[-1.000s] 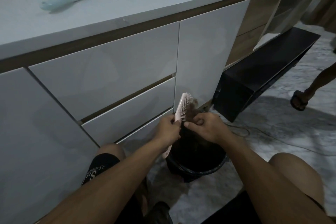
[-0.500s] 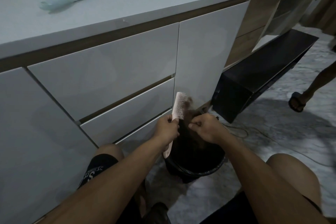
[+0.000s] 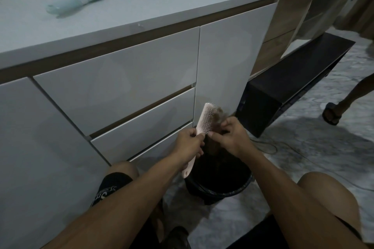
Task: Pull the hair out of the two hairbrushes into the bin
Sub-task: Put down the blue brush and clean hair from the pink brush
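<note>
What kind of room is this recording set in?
Probably a home bedroom or dressing area: a white drawer cabinet, built-in wooden shelving, marble-patterned floor, and a lined bin.

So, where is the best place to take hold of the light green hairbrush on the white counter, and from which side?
Probably the handle: the green hairbrush lies flat on the counter top, its slim rounded handle pointing left and toward the front edge. Coming from above at that nearer end seems easiest, since the bristle head points toward the wall.

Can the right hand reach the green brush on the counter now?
Probably not at once. The right hand is busy pinching hair on the pink brush over the bin, and the green brush lies far up on the counter.
</note>
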A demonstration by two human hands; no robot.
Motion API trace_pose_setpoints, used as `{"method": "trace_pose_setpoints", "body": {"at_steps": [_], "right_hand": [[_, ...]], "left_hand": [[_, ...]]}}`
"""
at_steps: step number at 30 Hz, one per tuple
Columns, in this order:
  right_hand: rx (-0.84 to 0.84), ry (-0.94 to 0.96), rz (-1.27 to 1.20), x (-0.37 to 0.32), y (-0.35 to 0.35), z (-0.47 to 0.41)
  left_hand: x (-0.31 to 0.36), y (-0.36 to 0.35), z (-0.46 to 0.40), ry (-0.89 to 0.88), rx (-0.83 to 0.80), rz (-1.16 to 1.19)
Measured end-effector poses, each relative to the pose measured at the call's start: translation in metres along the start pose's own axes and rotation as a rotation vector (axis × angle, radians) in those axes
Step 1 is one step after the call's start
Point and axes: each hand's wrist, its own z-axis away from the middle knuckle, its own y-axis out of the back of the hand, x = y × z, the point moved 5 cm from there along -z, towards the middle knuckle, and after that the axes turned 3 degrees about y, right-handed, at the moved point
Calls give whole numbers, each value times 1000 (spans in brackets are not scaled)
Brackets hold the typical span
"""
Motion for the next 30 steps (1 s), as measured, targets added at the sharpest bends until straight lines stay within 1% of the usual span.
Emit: {"method": "trace_pose_setpoints", "body": {"at_steps": [3, 5, 7, 9, 11, 14, 17, 19, 24, 27, 30], "right_hand": [[31, 28, -66, -3, 4, 0], [15, 27, -45, -4, 6, -1], [-40, 23, 10, -6, 4, -2], [-91, 44, 133, -7, 1, -2], [-119, 74, 206, -9, -1, -1], [-123, 73, 256, -9, 1, -2], [-99, 48, 260, -5, 5, -3], [-53, 18, 199, -2, 6, -3], [52, -77, -173, -8, 3, 0], [81, -90, -264, -12, 3, 2], [69, -89, -252, -11, 4, 2]], "left_hand": [[1, 1, 0, -10, 12, -24], [3, 4, -1, -7, 52, -14], [2, 7, -2, 11, 100, 34], [0, 9, -4, 34, 134, 74], [-3, 9, -5, 41, 153, 85], [-4, 9, -5, 49, 159, 98], [-3, 8, -3, 55, 128, 91], [-2, 8, -1, 50, 107, 72], [7, 6, 8, -8, 60, -28], [10, 0, 14, -43, 27, -69], [9, -2, 15, -35, 48, -42]]}}
